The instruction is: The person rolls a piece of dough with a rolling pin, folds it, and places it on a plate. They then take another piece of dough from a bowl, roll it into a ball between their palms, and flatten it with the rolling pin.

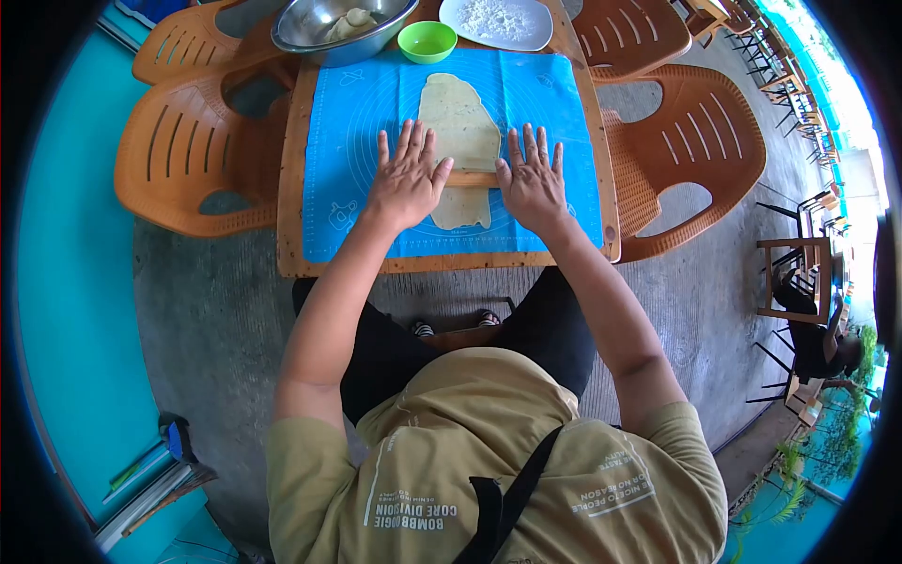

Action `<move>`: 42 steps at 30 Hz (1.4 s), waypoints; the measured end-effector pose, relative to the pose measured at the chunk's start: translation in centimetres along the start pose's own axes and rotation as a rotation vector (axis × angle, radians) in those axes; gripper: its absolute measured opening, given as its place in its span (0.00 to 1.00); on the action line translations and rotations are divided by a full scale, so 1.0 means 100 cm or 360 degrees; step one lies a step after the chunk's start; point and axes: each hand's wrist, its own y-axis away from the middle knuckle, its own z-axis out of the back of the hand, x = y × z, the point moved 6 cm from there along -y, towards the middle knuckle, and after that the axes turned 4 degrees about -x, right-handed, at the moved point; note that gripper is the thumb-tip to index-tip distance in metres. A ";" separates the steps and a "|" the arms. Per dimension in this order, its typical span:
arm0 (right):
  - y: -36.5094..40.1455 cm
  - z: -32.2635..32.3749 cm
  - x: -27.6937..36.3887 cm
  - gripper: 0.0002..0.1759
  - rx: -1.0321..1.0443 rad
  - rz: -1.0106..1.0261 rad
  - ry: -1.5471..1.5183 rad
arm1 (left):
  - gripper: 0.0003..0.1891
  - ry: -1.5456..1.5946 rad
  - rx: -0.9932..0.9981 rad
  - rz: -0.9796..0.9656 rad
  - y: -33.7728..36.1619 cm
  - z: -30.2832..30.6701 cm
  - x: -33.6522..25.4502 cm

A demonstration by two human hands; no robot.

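A long, thin sheet of pale dough [458, 113] lies on a blue printed baking mat [545, 89]. Across its lower part runs a wooden rolling pin [474, 179], of which only the middle shows. My left hand [410, 183] lies flat over the pin's left end, fingers stretched out and apart. Over the right end rests my right hand [535, 188], palm down, its fingers spread as well. Both thumbs point inward along the pin. The dough reaches out above and below the pin, with an uneven edge.
Beyond the mat stand a metal bowl [310, 42] with dough [349, 25] inside, a small green bowl [427, 42] and a white plate [536, 36] of white powder [495, 19]. Orange chairs [202, 155] flank the wooden table [291, 202]. Another person [816, 329] sits far right.
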 end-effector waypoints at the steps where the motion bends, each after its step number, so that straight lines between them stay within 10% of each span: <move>1: 0.003 0.001 0.000 0.38 -0.0005 -0.0003 0.0001 | 0.40 0.0035 -0.0004 -0.0016 0.002 0.001 -0.001; 26: 0.081 0.030 0.017 0.36 0.0050 0.0159 -0.0154 | 0.40 0.0106 -0.0148 -0.0314 0.095 0.000 -0.024; 42: -0.037 -0.013 -0.008 0.40 0.0006 -0.0086 -0.0046 | 0.39 -0.0088 -0.0070 0.0025 -0.035 -0.003 0.008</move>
